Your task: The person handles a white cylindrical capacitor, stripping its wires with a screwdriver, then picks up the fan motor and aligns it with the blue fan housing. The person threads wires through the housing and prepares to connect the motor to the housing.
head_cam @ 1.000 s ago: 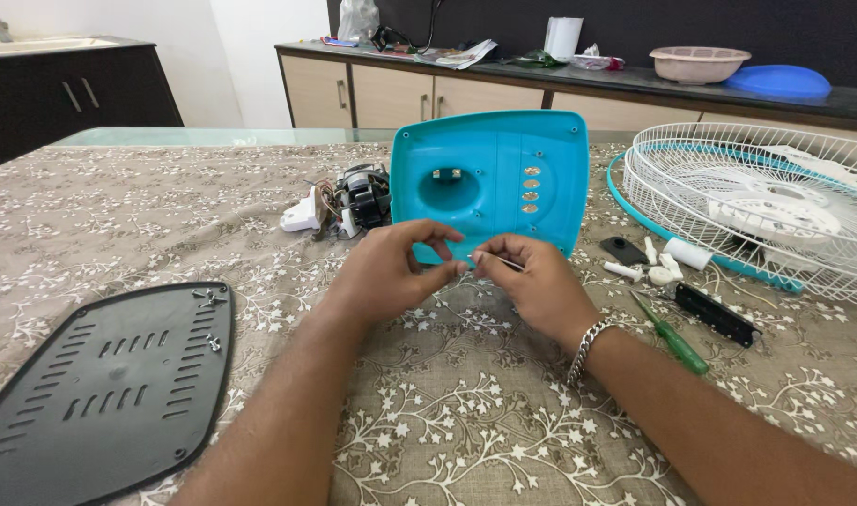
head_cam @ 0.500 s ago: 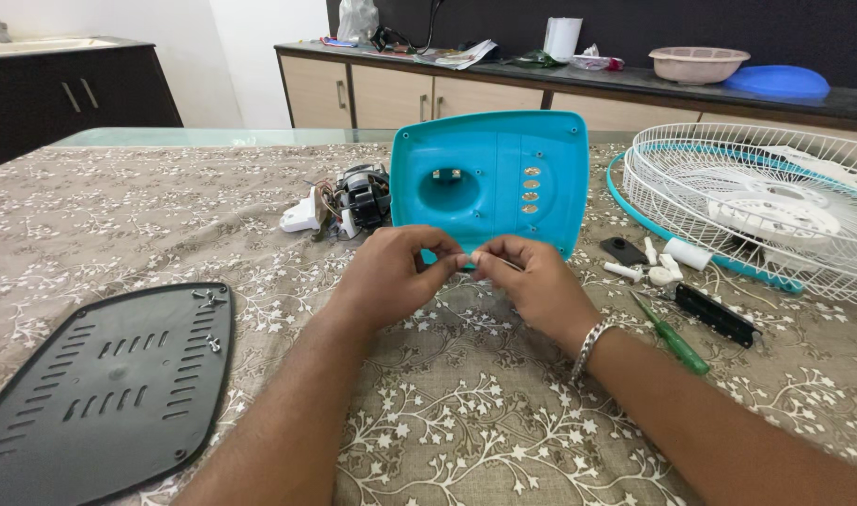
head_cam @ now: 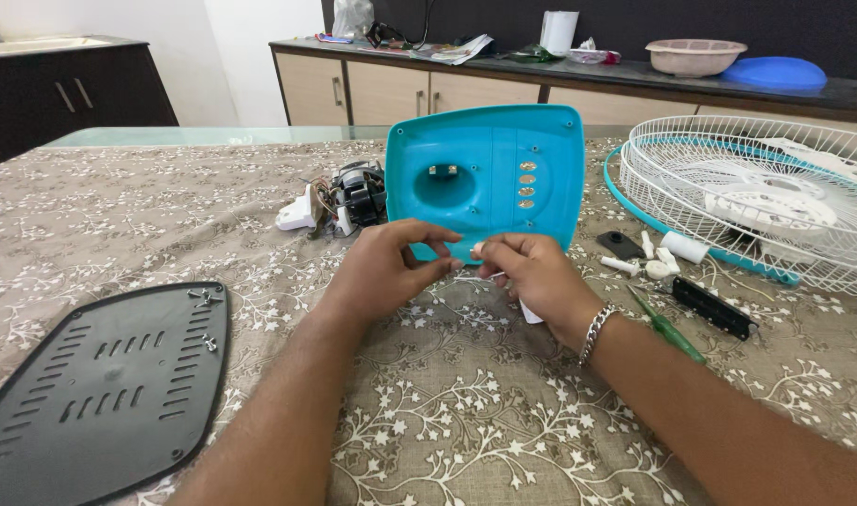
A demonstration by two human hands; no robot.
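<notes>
**Turquoise fan base, small part pinched at its lower edge**

Turquoise plastic marked the fan base (head_cam: pixel 503 178), which sat tilted up at the centre of the frame on the floral tablecloth (head_cam: pixel 428 412), its open underside facing the camera. Both hands met just below its lower rim. The left hand (head_cam: pixel 386 272) was curled, thumb and forefinger closed toward the right hand's fingertips. The right hand (head_cam: pixel 531 276) was clenched around a small white piece (head_cam: pixel 531 314), part of which stuck out below the palm; what exactly was pinched between the two hands was too small to tell.

Doing this well seemed to call for a steady two-handed pinch close to the base, with wrists resting on the cloth so the tiny part would not slip. Keeping it low over the tablecloth would likely have made any drop easy to find, though the busy pattern could hide a small screw.

Left of the base lay the bare motor (head_cam: pixel 349 197) with loose wires. At lower left sat the black vented bottom plate (head_cam: pixel 101 384), with screws resting near its upper edge. Right of centre were white knobs (head_cam: pixel 667 258), a black switch strip (head_cam: pixel 714 307) and a green screwdriver (head_cam: pixel 667 328), near the right wrist. The white wire fan guard (head_cam: pixel 756 197) filled the upper right.
</notes>
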